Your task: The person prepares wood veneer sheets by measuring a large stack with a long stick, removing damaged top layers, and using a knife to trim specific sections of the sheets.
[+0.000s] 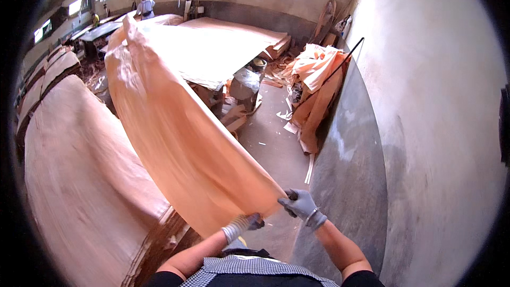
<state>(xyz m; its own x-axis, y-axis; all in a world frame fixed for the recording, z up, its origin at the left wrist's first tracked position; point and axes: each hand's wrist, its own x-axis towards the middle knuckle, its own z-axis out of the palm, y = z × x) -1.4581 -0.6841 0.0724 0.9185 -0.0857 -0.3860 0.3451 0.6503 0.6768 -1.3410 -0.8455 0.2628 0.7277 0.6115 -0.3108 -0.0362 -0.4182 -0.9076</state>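
A long, thin sheet of orange-tan wood veneer (180, 127) hangs in the air in front of me, bowed and slanting away toward the far left. My right hand (302, 205), in a grey glove, pinches its near right corner between thumb and fingers. My left hand (245, 227), gloved too, is closed at the sheet's near edge, its fingertips partly hidden and dark. To the left lies a thick stack of paler veneer sheets (79, 165), its layered edge facing me.
Beyond the raised sheet stands a broad veneer pile (223, 48). Crumpled veneer scraps (313, 74) heap against the right wall (435, 101), with a dark rod (345, 58) leaning there. Offcuts litter the floor (268, 127). Far back, a person (145, 6) stands near tables.
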